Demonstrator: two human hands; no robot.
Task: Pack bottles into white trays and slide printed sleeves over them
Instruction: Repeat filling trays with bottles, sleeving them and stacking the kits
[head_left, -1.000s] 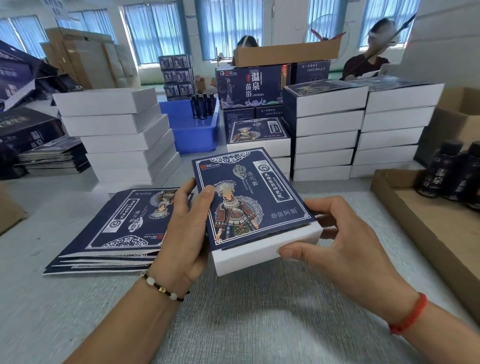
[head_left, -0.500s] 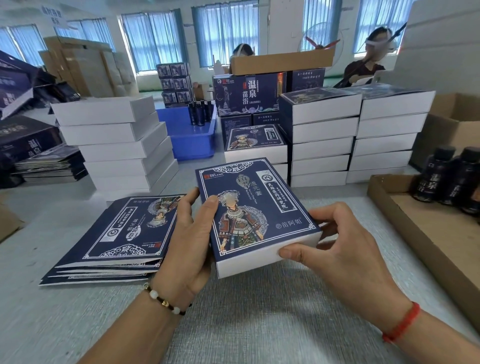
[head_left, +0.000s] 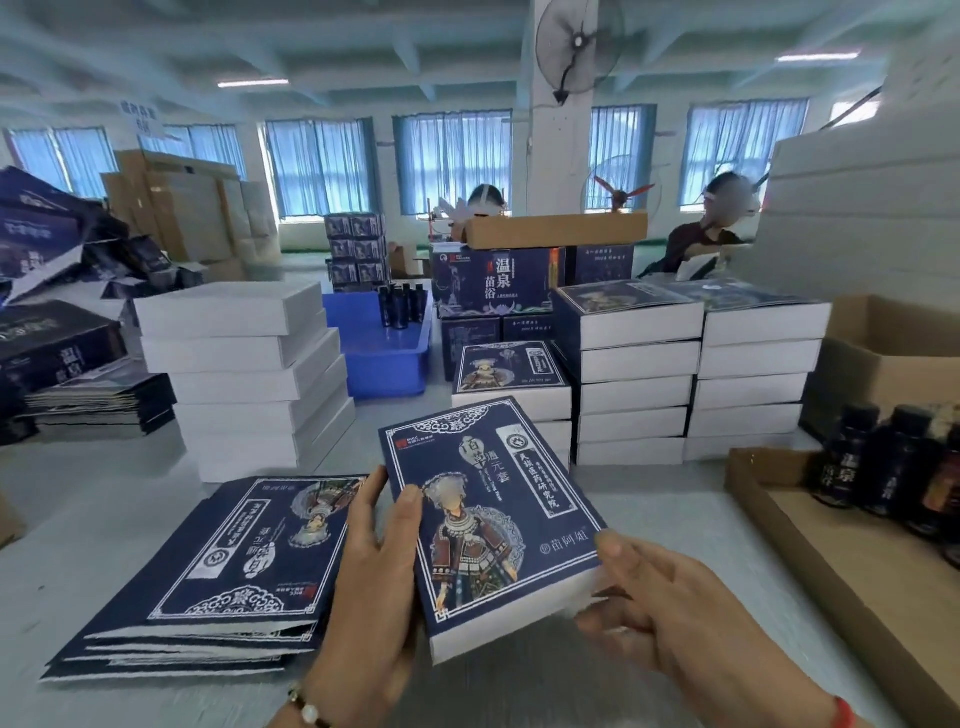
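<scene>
- Sleeved tray (head_left: 493, 525): a white tray inside a navy printed sleeve, lifted off the grey table (head_left: 104, 519) and tilted, just right of the flat sleeve pile (head_left: 218, 577).
- Left hand (head_left: 374, 582) grasps its left edge, thumb on the printed top.
- Right hand (head_left: 670, 608) grips its near right corner.
- Dark bottles (head_left: 883, 462) stand in a cardboard box, well right of the tray.
- Sleeved stacks (head_left: 639, 374) rise behind it.
</scene>
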